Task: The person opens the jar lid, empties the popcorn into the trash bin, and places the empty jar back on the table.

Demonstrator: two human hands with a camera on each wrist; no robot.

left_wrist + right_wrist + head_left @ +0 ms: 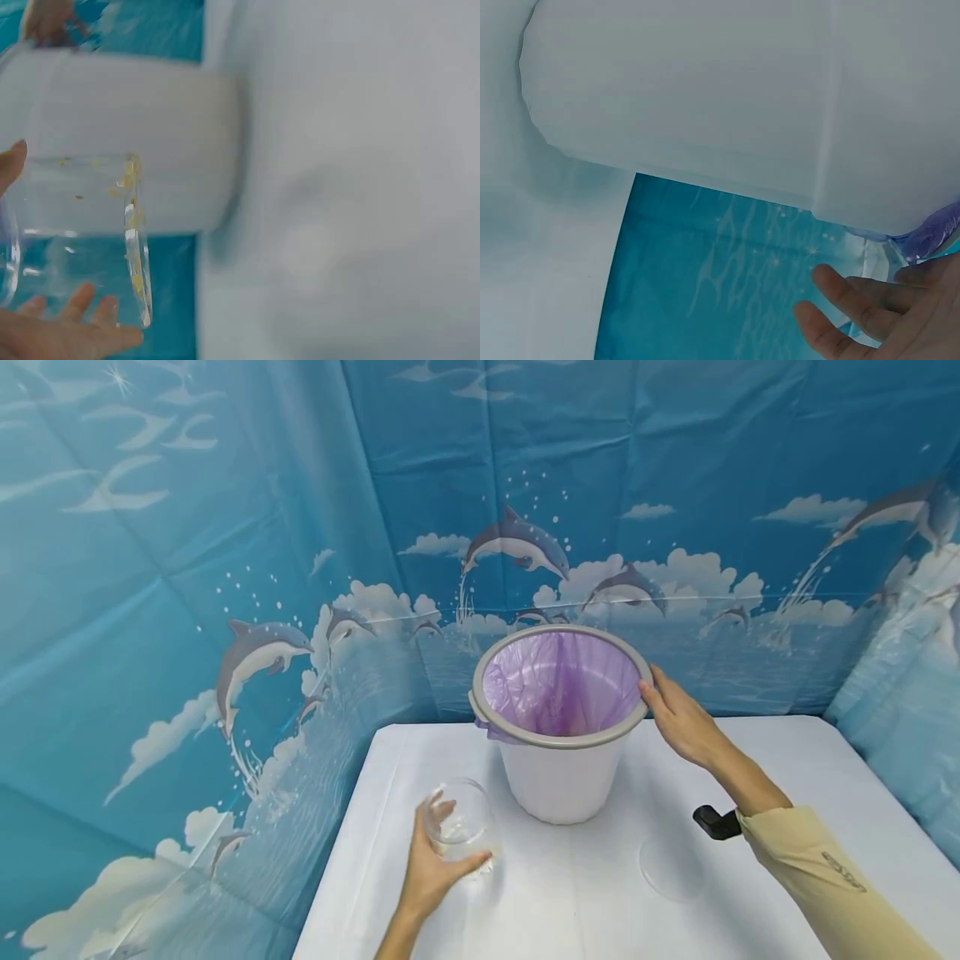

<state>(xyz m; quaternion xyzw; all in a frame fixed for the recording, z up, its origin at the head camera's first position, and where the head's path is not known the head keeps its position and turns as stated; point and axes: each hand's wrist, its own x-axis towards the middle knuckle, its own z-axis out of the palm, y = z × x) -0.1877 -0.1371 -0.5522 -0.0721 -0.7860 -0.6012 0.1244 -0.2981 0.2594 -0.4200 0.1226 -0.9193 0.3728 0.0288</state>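
My left hand [435,872] grips a clear glass jar [463,827], thumb on one side and fingers round the other. In the left wrist view small yellow bits cling about the base of the jar [90,202], which is held upright in front of the bin. A white trash can [564,777] with a grey rim and a purple liner bag [555,685] stands on the table. At its right edge my right hand [686,722] holds the rim, thumb over the top. The other fingers of the right hand [870,311] stretch out loosely beside the bin wall.
A white-covered table [757,777] bears the bin. On it, right of the bin, lies a faint clear round disc [670,870]. Blue curtains [262,552] with dolphins and clouds hang behind and along the sides. A black camera mount [716,822] sits at the right wrist.
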